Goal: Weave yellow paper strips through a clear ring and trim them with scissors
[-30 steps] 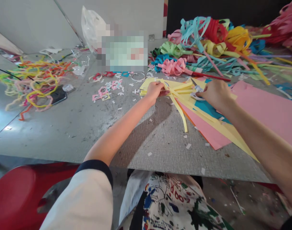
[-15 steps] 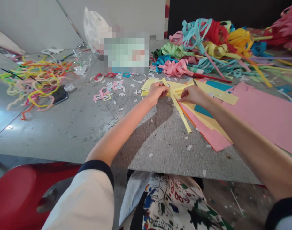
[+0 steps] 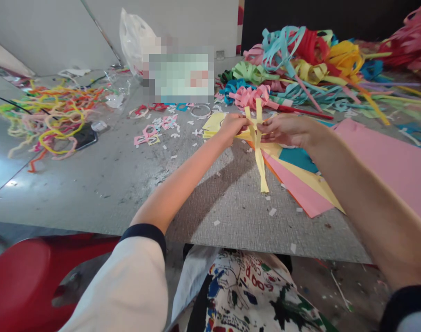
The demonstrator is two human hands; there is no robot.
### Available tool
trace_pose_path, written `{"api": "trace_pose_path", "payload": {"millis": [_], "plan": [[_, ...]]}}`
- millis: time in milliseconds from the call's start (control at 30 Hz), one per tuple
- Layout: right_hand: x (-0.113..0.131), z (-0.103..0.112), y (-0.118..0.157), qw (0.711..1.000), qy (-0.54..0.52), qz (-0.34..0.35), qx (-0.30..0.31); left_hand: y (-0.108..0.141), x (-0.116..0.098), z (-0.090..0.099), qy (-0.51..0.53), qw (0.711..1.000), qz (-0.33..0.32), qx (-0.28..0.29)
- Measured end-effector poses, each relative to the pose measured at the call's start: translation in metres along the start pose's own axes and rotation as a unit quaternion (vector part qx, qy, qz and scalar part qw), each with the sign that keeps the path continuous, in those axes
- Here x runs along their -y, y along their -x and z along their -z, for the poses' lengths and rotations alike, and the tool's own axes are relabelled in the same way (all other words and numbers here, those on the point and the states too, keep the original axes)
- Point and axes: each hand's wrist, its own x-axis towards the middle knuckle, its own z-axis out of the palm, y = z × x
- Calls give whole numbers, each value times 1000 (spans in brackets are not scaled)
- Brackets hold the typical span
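My left hand (image 3: pixel 235 127) pinches a pale yellow paper strip at its upper part. Facing it, my right hand (image 3: pixel 288 130) has its fingers closed on a second yellow strip, whose end sticks up above the fingertips. The yellow paper strips (image 3: pixel 260 168) overlap between my hands and hang down together toward the table's front edge. Under and behind my left hand lies folded yellow paper (image 3: pixel 213 122). Below my right forearm are sheets of pink paper (image 3: pixel 305 196), with a teal sheet (image 3: pixel 296 159) and more yellow paper among them.
Curled paper-strip flowers (image 3: pixel 283 50) are heaped at the back right. A tangle of fuzzy pipe cleaners (image 3: pixel 55 115) lies at the left, beside a dark phone (image 3: pixel 86 137). Tape rings (image 3: pixel 200 110) and white scraps are scattered mid-table. A red stool (image 3: pixel 20 276) stands at lower left.
My right hand has turned and lifted, bringing a second yellow strip upright against the first. The hanging strip end has swung slightly left. My left hand has shifted a little right and up.
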Motion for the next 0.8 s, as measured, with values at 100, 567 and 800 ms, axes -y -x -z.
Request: {"api": "trace_pose_path", "payload": {"millis": [100, 567, 800], "plan": [[-4, -8, -2, 996, -61, -62, 7, 5, -5, -9, 7, 1000, 8, 26], [-35, -4, -36, 977, -62, 70, -192, 21, 7, -7, -5, 987, 35, 160], [-23, 1, -22, 974, -127, 38, -183, 29, 0, -4, 7, 987, 38, 155]]}}
